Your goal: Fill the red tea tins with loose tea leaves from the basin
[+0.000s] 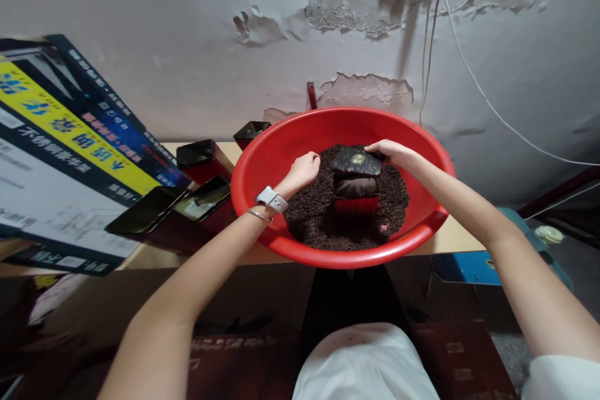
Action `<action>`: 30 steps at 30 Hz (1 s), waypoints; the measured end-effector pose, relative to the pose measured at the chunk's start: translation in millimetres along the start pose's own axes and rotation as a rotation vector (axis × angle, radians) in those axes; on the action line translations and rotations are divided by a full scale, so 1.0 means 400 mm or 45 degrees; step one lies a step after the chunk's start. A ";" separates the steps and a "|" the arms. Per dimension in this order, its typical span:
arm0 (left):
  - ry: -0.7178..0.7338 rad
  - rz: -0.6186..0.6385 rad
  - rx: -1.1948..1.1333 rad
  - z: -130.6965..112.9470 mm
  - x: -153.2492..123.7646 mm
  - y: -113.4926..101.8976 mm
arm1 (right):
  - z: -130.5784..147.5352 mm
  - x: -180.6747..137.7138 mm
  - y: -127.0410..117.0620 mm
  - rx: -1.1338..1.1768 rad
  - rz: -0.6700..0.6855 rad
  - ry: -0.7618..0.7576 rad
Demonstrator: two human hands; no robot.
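Note:
A big red plastic basin (262, 156) sits on a table edge and holds a heap of dark loose tea leaves (309, 212). A red tin (356, 200) stands upright in the leaves, filled to its mouth. My right hand (391, 151) holds the tin's black lid (356, 161) tilted over the opening. My left hand (304, 170), with a white watch and a bangle on the wrist, is curled closed in the leaves just left of the tin; what it grips, if anything, is hidden.
Several red tins with black lids (201, 159) stand left of the basin on the table. A large printed cardboard box (60, 150) leans at far left. A peeling wall with hanging cables (431, 25) is behind. A blue object (464, 265) lies at right.

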State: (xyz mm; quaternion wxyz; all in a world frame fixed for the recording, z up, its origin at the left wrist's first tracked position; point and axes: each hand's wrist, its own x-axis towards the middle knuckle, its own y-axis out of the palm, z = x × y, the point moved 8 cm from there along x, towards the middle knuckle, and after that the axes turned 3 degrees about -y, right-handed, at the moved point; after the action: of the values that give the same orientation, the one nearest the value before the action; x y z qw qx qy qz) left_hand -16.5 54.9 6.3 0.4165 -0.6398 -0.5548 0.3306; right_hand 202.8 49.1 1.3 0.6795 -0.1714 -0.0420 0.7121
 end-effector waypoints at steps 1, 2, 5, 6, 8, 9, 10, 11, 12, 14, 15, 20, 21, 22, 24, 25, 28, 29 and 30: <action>-0.013 -0.014 -0.044 0.003 0.001 0.000 | -0.005 0.001 0.018 -0.108 0.077 -0.011; -0.012 -0.022 -0.086 0.005 0.002 0.004 | -0.009 0.003 0.036 -0.222 0.149 -0.034; 0.028 0.056 -0.226 0.004 0.002 0.047 | -0.010 0.010 0.071 -0.624 0.215 -0.218; 0.028 0.120 -0.281 0.005 0.001 0.071 | -0.004 0.014 0.075 -0.802 0.159 -0.308; -0.015 0.277 -0.398 0.010 -0.003 0.124 | 0.007 0.020 0.078 -1.118 -0.012 -0.456; -0.057 0.356 -0.475 0.015 -0.006 0.150 | 0.007 0.022 0.081 -1.208 -0.083 -0.488; -0.104 0.426 -0.560 0.018 -0.008 0.173 | 0.000 0.025 0.084 -1.255 -0.119 -0.485; -0.146 0.486 -0.639 0.021 -0.010 0.193 | -0.013 0.029 0.090 -1.274 -0.122 -0.456; -0.179 0.539 -0.720 0.021 -0.010 0.210 | -0.030 0.032 0.096 -1.286 -0.103 -0.409; -0.219 0.646 -0.886 0.015 -0.010 0.238 | -0.056 0.038 0.106 -1.329 -0.069 -0.331; -0.224 0.698 -0.954 0.010 -0.010 0.248 | -0.062 0.041 0.110 -1.355 -0.063 -0.313; -0.177 0.781 -1.186 0.019 -0.002 0.265 | -0.045 0.065 0.140 -1.413 -0.047 -0.339; -0.168 0.779 -1.230 0.027 -0.001 0.265 | -0.040 0.069 0.151 -1.427 -0.030 -0.351; -0.161 0.788 -1.277 0.035 -0.002 0.267 | -0.034 0.072 0.162 -1.444 -0.008 -0.371; -0.157 0.838 -1.356 0.048 -0.008 0.274 | -0.027 0.072 0.186 -1.483 0.044 -0.423; -0.161 0.868 -1.380 0.051 -0.013 0.278 | -0.025 0.070 0.193 -1.499 0.057 -0.440; -0.222 0.849 -1.368 0.059 -0.026 0.278 | -0.027 0.063 0.184 -1.504 -0.019 -0.411; -0.260 0.809 -1.348 0.062 -0.029 0.274 | -0.029 0.059 0.174 -1.498 -0.076 -0.389; -0.290 0.780 -1.327 0.063 -0.033 0.271 | -0.029 0.054 0.161 -1.492 -0.143 -0.372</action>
State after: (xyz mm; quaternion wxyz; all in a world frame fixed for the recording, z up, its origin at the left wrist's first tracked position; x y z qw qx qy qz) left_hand 6.2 42.1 -102.6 -0.1267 -0.8503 -0.4754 0.1868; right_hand 144.5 63.6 -32.7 0.4957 -0.4151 -0.5289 0.5498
